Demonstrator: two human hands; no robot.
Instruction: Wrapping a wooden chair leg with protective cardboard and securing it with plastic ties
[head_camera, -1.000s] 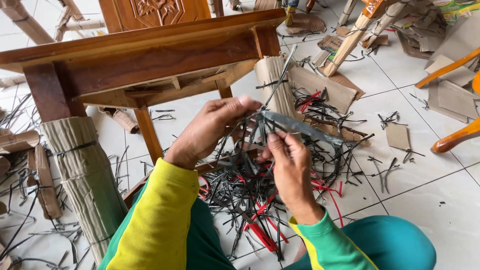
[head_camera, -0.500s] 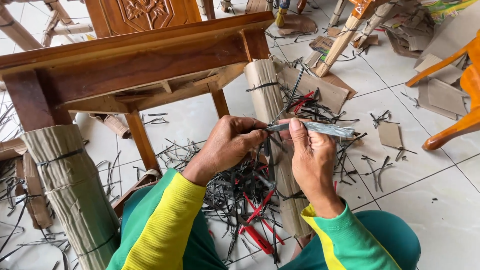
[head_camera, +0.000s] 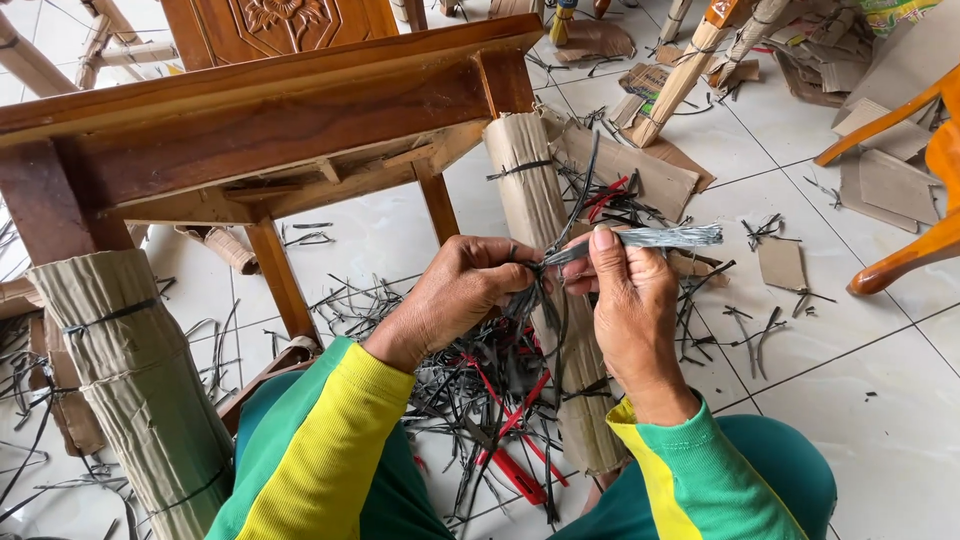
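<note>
Grey plastic strap (head_camera: 640, 238) is pinched by both hands, its long axis running rightward from the right hand (head_camera: 625, 300); the left hand (head_camera: 455, 290) grips its near end.

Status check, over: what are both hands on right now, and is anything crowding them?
Left hand and right hand both pinching a grey strap. Cardboard-wrapped leg right behind. Loose strap scraps heaped below.

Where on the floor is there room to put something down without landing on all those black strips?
Bare white floor tiles lie right of the right hand, below the orange wooden chair leg. Another free patch sits under the brown wooden table. The pile of black and red plastic strips below both hands is crowded.
</note>
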